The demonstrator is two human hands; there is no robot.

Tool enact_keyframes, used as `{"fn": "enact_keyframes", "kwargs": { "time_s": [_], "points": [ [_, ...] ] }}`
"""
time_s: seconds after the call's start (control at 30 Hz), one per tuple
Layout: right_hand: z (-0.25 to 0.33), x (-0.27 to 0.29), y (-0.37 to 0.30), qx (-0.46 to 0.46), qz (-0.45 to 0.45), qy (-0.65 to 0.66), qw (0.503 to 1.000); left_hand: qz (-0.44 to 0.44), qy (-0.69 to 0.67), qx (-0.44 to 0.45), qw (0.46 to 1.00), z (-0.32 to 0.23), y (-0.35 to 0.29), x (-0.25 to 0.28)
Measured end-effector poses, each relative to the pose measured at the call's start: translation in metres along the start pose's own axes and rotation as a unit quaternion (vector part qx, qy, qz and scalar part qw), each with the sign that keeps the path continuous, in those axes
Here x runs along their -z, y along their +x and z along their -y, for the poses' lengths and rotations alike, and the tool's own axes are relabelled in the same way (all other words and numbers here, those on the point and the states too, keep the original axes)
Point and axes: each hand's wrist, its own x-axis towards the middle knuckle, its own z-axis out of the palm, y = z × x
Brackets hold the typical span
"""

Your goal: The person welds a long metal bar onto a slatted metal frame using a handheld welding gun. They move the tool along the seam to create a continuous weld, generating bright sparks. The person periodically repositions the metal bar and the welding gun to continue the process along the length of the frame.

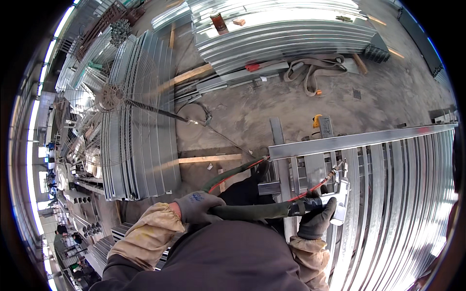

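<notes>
My left hand (195, 207), in a grey work glove, is closed round a thick green-sleeved cable (252, 211) in front of my body. That cable runs right into a silver-white hand-held gun (341, 201) with a narrow metal nozzle, which looks like a welding gun. My right hand (316, 217), gloved as well, grips the gun where black tape wraps the cable end. A thin red hose (307, 194) leads to the nozzle. Below the gun lies a row of metal profiles (371, 208), with a long grey metal bar (359, 142) across their far end. The gun's trigger is hidden.
Stacked galvanized profiles (286, 43) stand at the back, bearing a spray can (218, 22). A webbing strap (310, 72) lies on the floor beside them. On the left are a large wire-caged fan (111, 97) and more stacked profiles (141, 165). Wooden battens (208, 159) lie between.
</notes>
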Motion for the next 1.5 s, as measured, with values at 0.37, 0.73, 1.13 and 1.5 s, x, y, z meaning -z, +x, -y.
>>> {"fn": "enact_keyframes", "kwargs": {
  "time_s": [0.37,0.73,1.13,1.5],
  "points": [
    [-0.029,-0.014,0.009,0.106,-0.048,0.057,0.992,0.048,0.058,-0.028,0.997,0.010,0.012,0.046],
    [-0.068,-0.011,0.030,0.123,-0.107,0.179,0.970,0.072,0.159,-0.136,0.975,0.024,0.041,0.065],
    [-0.090,0.019,0.069,0.193,-0.088,0.217,0.953,0.128,0.168,-0.139,0.968,0.024,0.056,0.050],
    [-0.080,0.013,0.068,0.189,-0.065,0.192,0.961,0.141,0.186,-0.101,0.967,0.025,0.068,0.044]
  ]
}}
